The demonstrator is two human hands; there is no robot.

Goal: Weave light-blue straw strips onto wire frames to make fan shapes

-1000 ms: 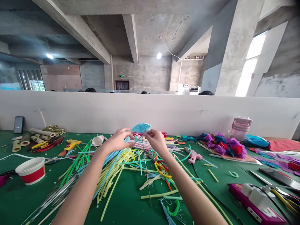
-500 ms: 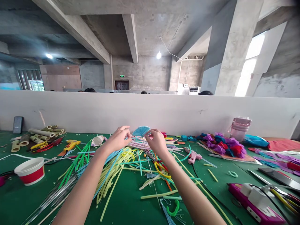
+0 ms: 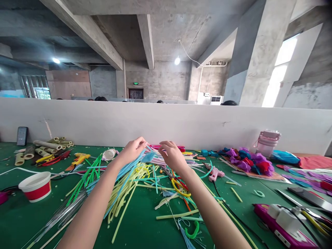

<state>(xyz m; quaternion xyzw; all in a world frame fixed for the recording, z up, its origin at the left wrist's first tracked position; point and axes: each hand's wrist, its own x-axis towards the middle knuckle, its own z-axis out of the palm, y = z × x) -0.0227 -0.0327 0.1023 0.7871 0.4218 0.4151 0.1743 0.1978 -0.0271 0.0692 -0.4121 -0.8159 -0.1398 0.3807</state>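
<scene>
**Blue fan bit just tipped over in my hands**

So half a second ago the blue fan-shaped piece (image 3: pixel 148 157) stood up with its wide edge on top, right between my hands. Now it's dropped lower and flopped over, wide edge down, hanging just over the pile. My left hand (image 3: pixel 132 152) has its fingertips drawn together, looks like pinching the narrow top end. My right hand (image 3: pixel 173 157) is just beside it, fingers bent; can't tell if they're touching anything, and they're a bit further from the piece than before.

Count on the green surface (image 3: pixel 145 224): two glue guns, one yellow (image 3: pixel 80 159) and one pink (image 3: pixel 215 173), one paper cup (image 3: pixel 38 192) with a red band, one pink bottle (image 3: pixel 268 143), one power strip (image 3: pixel 264 214), two curled green bits, one bright (image 3: pixel 193 232), one paler (image 3: pixel 259 194). Way too many yellow strips (image 3: pixel 116 199) to count.

The piece itself is light blue, flat-looking and a little blurry, so the finer texture's lost.
</scene>
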